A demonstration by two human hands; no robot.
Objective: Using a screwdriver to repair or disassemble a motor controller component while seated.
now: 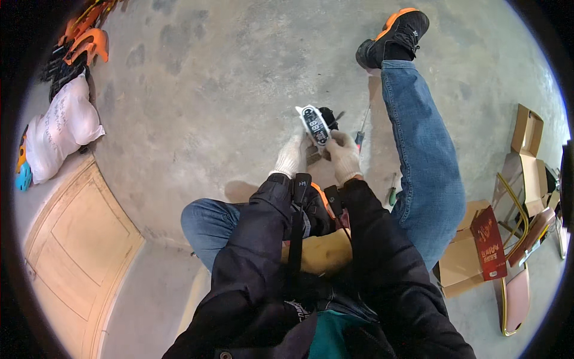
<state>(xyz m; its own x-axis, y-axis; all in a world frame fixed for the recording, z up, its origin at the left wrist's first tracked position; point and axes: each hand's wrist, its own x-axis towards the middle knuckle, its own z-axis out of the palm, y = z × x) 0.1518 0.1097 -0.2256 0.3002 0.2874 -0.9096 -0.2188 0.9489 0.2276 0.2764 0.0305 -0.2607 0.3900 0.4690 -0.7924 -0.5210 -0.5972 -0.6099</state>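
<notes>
Both my hands wear white knit gloves and are raised in front of me over the floor. Between them is a small oval display panel (315,124) with a white rim and a dark face showing digits. My right hand (344,157) pinches its lower end. My left hand (291,157) is closed at its left edge, with the fingertips partly hidden. Right behind the panel is a black part (328,117), its shape mostly covered. A screwdriver (360,138) with a red and dark handle lies just right of my right hand. A green-handled screwdriver (393,191) lies nearer my right leg.
My right leg (421,137) stretches out ahead; my left leg (206,227) is folded. Open cardboard boxes (460,260) and gold-framed chair parts (517,299) lie at right. A white sack (66,128), orange parts (89,46) and a wooden door (84,239) are at left.
</notes>
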